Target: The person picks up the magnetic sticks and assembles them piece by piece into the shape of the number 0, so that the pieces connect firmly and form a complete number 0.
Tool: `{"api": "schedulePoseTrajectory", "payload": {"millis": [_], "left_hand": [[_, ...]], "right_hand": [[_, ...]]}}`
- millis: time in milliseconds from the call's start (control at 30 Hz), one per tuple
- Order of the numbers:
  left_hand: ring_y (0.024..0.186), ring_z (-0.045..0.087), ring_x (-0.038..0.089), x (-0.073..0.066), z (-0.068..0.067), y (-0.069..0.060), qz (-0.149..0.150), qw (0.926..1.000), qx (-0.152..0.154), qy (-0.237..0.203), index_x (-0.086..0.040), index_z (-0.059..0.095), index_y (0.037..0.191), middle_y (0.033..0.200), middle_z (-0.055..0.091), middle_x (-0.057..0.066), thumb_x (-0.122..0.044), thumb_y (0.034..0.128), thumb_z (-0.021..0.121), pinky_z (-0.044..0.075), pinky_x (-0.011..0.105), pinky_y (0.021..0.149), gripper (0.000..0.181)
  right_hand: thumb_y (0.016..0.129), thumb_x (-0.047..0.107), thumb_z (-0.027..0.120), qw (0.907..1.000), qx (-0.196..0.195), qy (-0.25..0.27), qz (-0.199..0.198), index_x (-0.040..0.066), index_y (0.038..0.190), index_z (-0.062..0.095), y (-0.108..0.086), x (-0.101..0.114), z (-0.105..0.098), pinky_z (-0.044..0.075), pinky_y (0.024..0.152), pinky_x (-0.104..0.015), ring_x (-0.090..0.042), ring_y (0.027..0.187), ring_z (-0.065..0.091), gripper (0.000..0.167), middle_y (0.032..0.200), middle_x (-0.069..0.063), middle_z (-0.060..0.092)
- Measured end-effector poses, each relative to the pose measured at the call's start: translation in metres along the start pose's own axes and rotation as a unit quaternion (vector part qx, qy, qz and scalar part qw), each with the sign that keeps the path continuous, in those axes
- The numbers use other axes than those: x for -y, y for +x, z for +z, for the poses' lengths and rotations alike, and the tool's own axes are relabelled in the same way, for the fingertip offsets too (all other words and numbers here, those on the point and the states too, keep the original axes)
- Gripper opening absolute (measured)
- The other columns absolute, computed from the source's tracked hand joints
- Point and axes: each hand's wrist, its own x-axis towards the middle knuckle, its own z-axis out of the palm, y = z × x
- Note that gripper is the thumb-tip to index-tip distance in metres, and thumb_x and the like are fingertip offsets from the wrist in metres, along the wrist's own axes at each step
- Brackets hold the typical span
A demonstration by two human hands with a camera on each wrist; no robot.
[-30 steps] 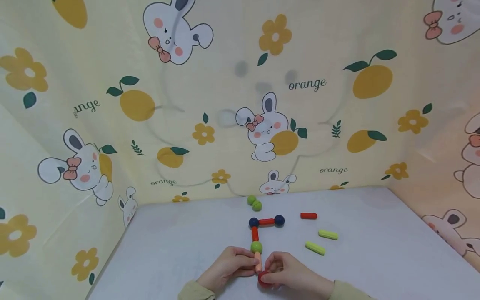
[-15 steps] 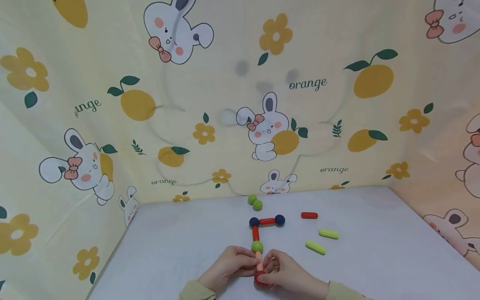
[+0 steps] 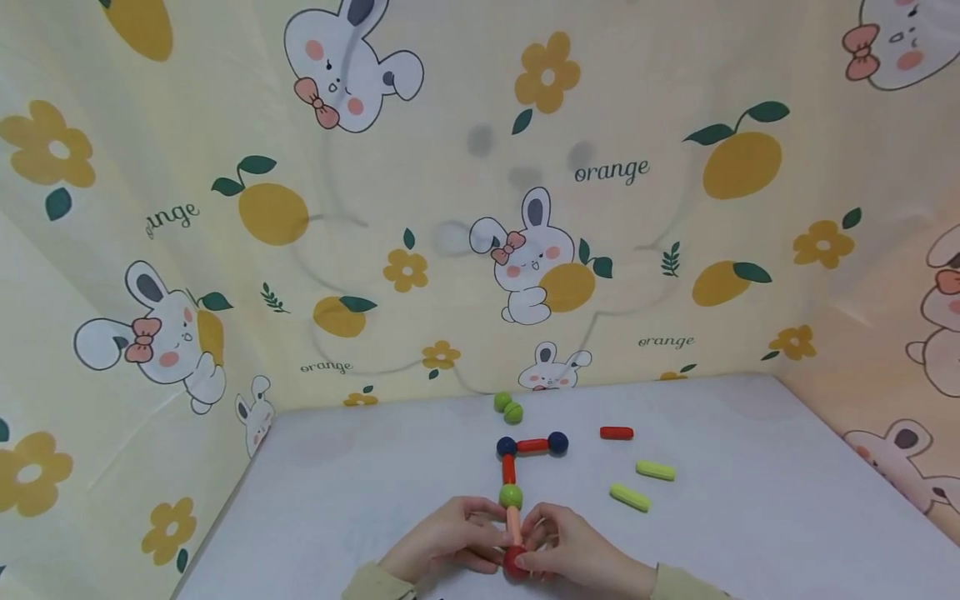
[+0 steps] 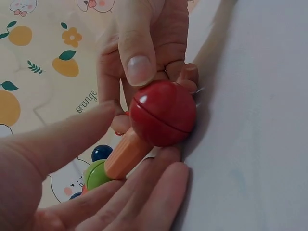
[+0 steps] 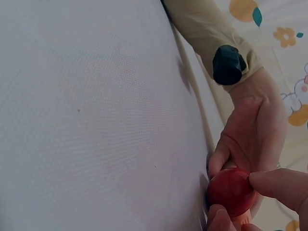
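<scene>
Right hand (image 3: pixel 577 546) pinches the red ball (image 4: pixel 163 114) at the near end of a ball-and-rod chain

The red ball sits against one end of the peach rod (image 4: pixel 127 153), low over the tabletop (image 3: pixel 360 467), with the right thumb pressed on its side and other fingers behind it. The left hand (image 3: pixel 442 540) is spread around the peach rod, its fingers mostly straight along and under it; whether its thumb touches the rod cannot be told.

The rod's other end meets the middle green ball (image 3: pixel 511 497). From there an upright red rod (image 3: pixel 509 469) runs away from the person to the corner navy ball (image 3: pixel 507 447), where a crosswise red rod (image 3: pixel 533 446) turns right to the end navy ball (image 3: pixel 557 442).

Apart on the right lie a loose red rod (image 3: pixel 617 433), a farther lime rod (image 3: pixel 656 471) and a nearer lime rod (image 3: pixel 629 497). Two green balls (image 3: pixel 513 413) sit together near the far edge, before a patterned cloth (image 3: pixel 450 100) with rabbits and oranges.
</scene>
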Motion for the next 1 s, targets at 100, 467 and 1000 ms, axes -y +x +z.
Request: {"api": "schedulePoseTrajectory", "payload": {"millis": [100,467,1000], "left_hand": [[0.073,0.069,0.020,0.000,0.000,-0.004,0.007,0.9996,0.017,0.019,-0.006,0.057,0.125,0.089,0.071,0.010,-0.014,0.0836,0.075,0.058,0.032,0.067,0.045],[0.074,0.070,0.023,0.001,0.006,-0.008,0.005,0.9994,0.008,0.035,-0.008,0.055,0.126,0.087,0.072,0.011,-0.011,0.0820,0.075,0.057,0.029,0.065,0.048],[0.078,0.070,0.023,0.005,0.004,-0.003,-0.003,0.9997,0.000,0.025,-0.009,0.055,0.127,0.090,0.072,0.010,-0.011,0.0803,0.077,0.057,0.031,0.068,0.052]], "right_hand": [[0.085,0.016,0.074,0.9999,0.001,-0.008,-0.007,0.003,0.107,0.056,0.000,0.000,-0.001,0.049,0.065,-0.026,-0.018,0.075,0.058,0.031,0.087,-0.005,0.063],[0.085,0.008,0.070,0.9993,0.035,0.010,-0.008,0.003,0.110,0.056,-0.003,-0.002,-0.009,0.050,0.071,-0.028,-0.021,0.084,0.058,0.029,0.094,-0.008,0.064],[0.083,0.007,0.074,0.9671,-0.094,-0.175,-0.158,-0.003,0.114,0.058,-0.011,0.001,-0.121,0.053,0.072,-0.026,-0.023,0.086,0.061,0.036,0.098,-0.012,0.064]]}}
